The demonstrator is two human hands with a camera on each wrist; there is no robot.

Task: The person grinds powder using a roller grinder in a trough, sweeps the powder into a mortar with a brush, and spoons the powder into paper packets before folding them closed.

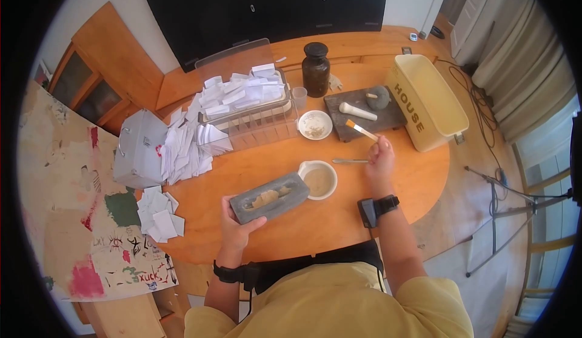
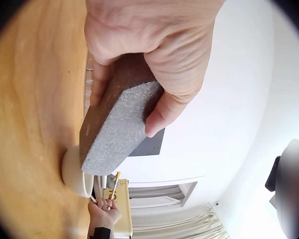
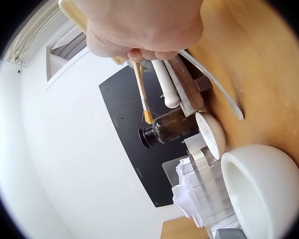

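My left hand [image 1: 237,232] grips one end of a grey stone trough [image 1: 279,209], with tan powder [image 1: 267,198] lying in its hollow. The trough is tilted, and its far end overlaps the rim of a white mortar [image 1: 334,186] in the head view. Pale tan powder also covers the mortar's bottom. To the right, my right hand [image 1: 381,157] holds a flat brush [image 1: 362,130] by its wooden handle, its orange-yellow bristles raised and pointing away from me. A thin metal spatula [image 1: 350,161] lies on the table beside the right hand.
Behind the mortar sits a white dish [image 1: 302,129] with brown bits. A dark slab [image 1: 339,131] carries a white pestle [image 1: 357,112] and a round grey stone [image 1: 380,102]. A brown bottle [image 1: 316,80], yellow bin [image 1: 415,99], clear box [image 1: 260,133] of papers and grey case [image 1: 138,147] stand around.
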